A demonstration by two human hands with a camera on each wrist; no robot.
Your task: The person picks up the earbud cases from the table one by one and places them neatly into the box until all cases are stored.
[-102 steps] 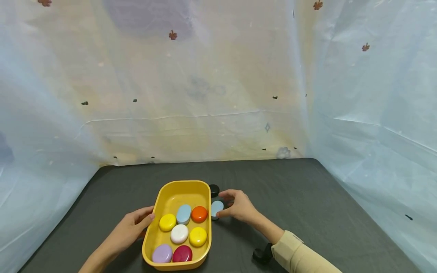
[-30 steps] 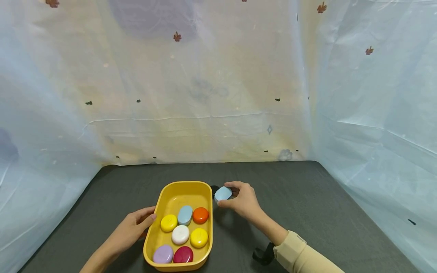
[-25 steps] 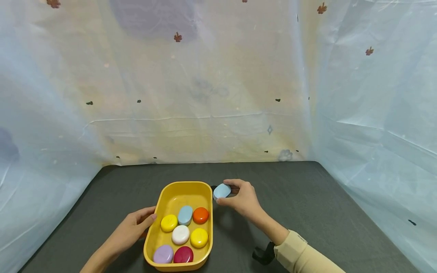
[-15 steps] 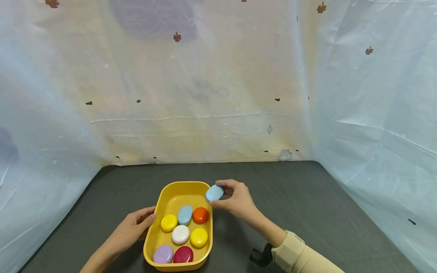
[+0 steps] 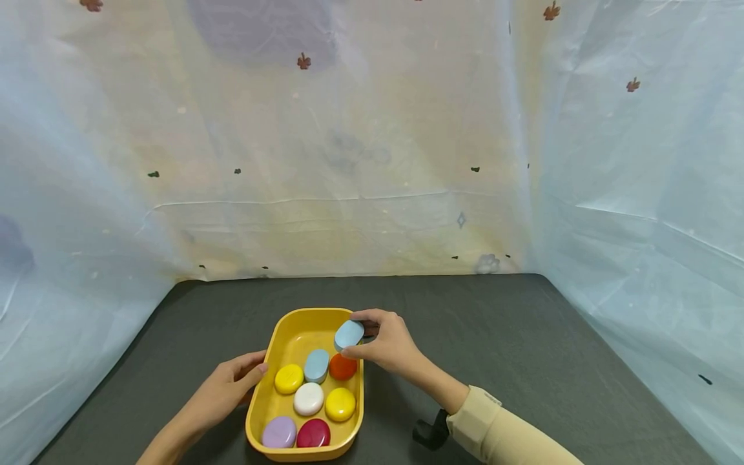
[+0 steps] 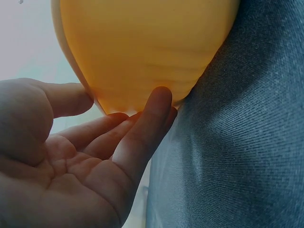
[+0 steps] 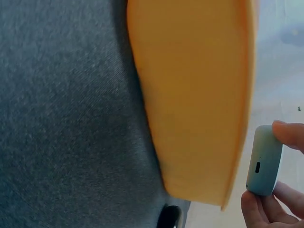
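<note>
My right hand (image 5: 386,339) pinches a pale blue earbud case (image 5: 349,336) between thumb and fingers, above the far right part of a yellow bin (image 5: 252,413). A small dark slot shows on the case (image 7: 264,159) in the right wrist view. My left hand (image 5: 229,387) holds the bin's left side, thumb at the rim and fingers against the outer wall. Inside the bin lie another pale blue case (image 5: 316,366), an orange one (image 5: 343,367), two yellow ones (image 5: 289,379), a white one (image 5: 309,399), a lilac one (image 5: 279,432) and a crimson one (image 5: 314,433).
The bin stands on a dark grey cloth-covered table (image 5: 465,323). A black rounded thing (image 7: 169,216) lies on the cloth past the bin's far end. Pale patterned sheeting (image 5: 372,129) hangs behind and at both sides. A black strap (image 5: 431,431) is on my right wrist.
My right hand has picked the pale blue earbud case up from beside the bin and carried it left over the rim. The left hand stays at the bin.
</note>
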